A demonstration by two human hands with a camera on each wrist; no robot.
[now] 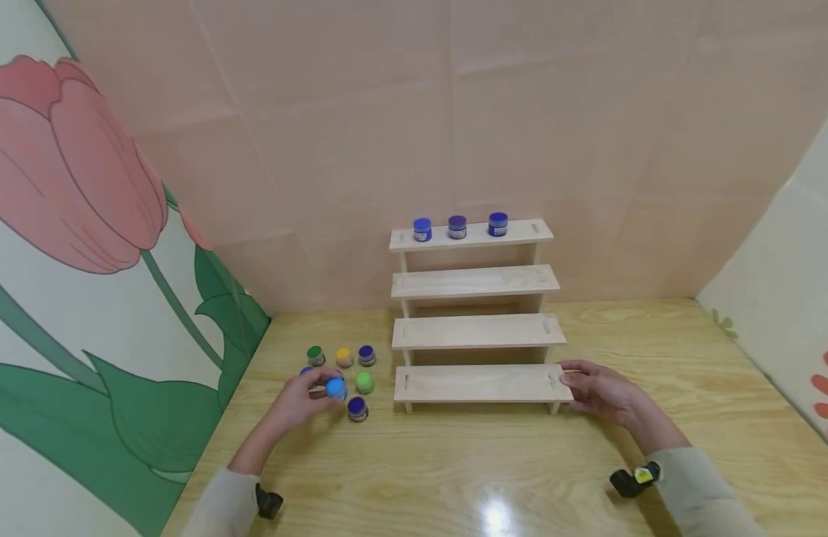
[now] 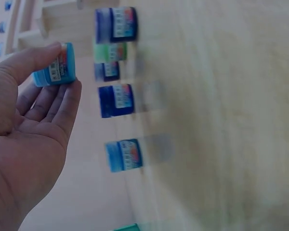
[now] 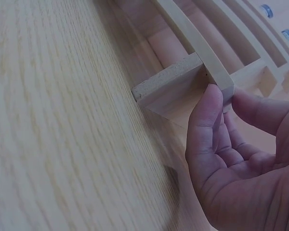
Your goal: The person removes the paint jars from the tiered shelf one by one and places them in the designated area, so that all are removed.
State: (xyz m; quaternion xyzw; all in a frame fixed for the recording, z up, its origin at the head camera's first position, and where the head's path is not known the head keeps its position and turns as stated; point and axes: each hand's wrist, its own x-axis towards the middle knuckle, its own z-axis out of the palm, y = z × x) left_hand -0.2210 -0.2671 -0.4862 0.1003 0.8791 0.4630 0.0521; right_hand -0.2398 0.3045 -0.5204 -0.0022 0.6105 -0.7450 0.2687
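A light-blue paint jar (image 2: 58,67) is pinched between the thumb and fingers of my left hand (image 1: 305,399), raised off the table beside a cluster of jars. Close to it stand a light-green jar (image 1: 364,382) and a dark-blue jar (image 1: 357,408). My right hand (image 1: 605,391) grips the right end of the lowest step of a pale wooden four-step rack (image 1: 481,383); in the right wrist view thumb and forefinger pinch the board's corner (image 3: 221,86). Three blue-toned jars, one of them a middle jar (image 1: 457,227), stand in a row on the top step.
Behind the left hand stand a green-lidded jar (image 1: 315,355), a yellow-lidded jar (image 1: 344,356) and a purple-lidded jar (image 1: 366,355). A blue-lidded jar (image 1: 306,370) is partly hidden by the hand. A pinkish backdrop (image 1: 320,149) rises behind the wooden table (image 1: 427,470).
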